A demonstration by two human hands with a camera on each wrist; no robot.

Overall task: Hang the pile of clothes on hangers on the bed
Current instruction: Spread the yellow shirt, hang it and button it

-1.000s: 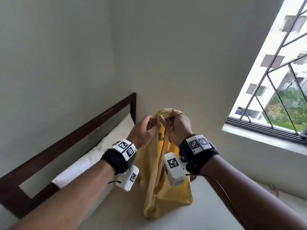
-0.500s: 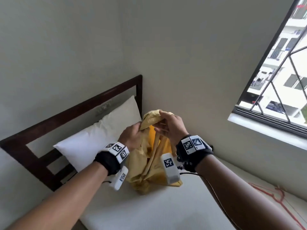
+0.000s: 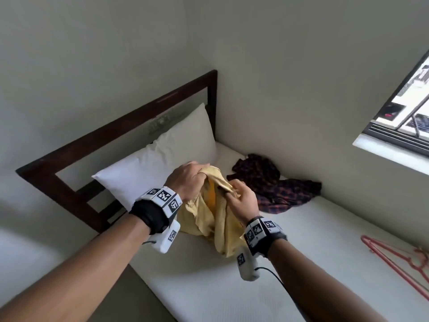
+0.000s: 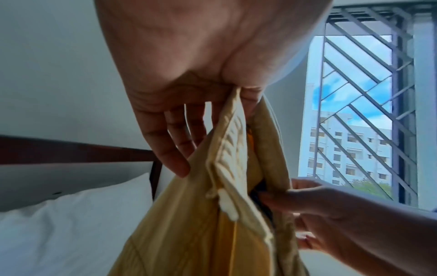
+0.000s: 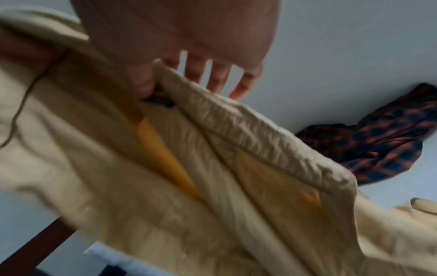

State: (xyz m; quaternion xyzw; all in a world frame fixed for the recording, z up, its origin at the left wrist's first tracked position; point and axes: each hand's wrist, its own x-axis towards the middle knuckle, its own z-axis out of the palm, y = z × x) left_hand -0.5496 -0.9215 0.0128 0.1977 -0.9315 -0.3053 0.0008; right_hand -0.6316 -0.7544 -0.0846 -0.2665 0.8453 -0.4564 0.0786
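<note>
The yellow garment is held above the bed, its lower folds resting on the mattress just in front of the white pillow. Its upper edge is gripped by the left hand, whose grip is clamped on the cloth, and is pinched by the right hand at about 4 o'clock from the left. A dark checked garment is seen at 2 o'clock from the hands. A red hanger lies on the bed at 4 o'clock.
</note>
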